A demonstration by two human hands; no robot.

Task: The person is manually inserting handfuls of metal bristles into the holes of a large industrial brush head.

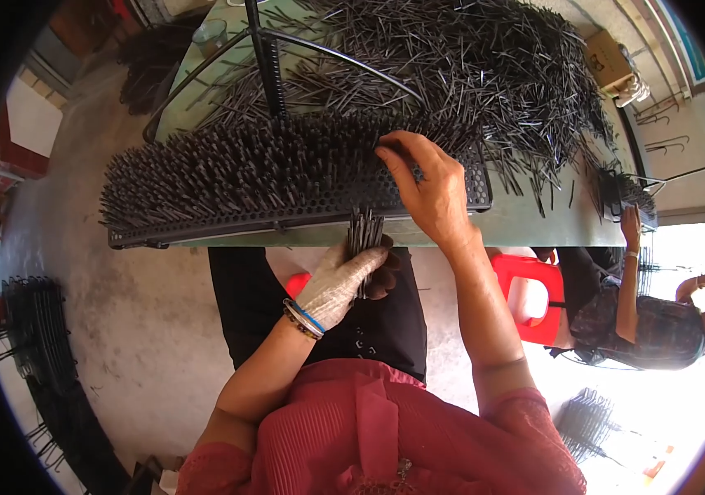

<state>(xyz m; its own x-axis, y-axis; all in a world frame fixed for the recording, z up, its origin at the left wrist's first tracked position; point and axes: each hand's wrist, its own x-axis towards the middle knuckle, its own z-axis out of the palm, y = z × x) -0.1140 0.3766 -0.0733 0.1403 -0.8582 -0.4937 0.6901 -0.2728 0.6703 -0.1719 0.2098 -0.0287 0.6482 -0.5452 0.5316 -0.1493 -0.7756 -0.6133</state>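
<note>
1. Red top (319, 429) of the wearer fills the nearest part of the view.
2. Just beyond, the gloved left hand (344, 276) is closed around a bundle of dark sticks (365, 233), their tips pointing toward the tray's front edge.
3. Perforated black tray (369, 194) lies ahead of both hands, its long axis running left to right; packed sticks stand over most of it, with bare holes along the front and toward the right.
4. The bare right hand (431, 186) is nearer, over the tray's right part, thumb and forefinger drawn together; whether they pinch a stick, I cannot tell.
5. Green table (549, 229) carries the tray and a loose heap of sticks (468, 66) behind it.
6. Around it: concrete floor (146, 330), red stool (544, 330), and a co-worker (649, 326) at the right.
</note>
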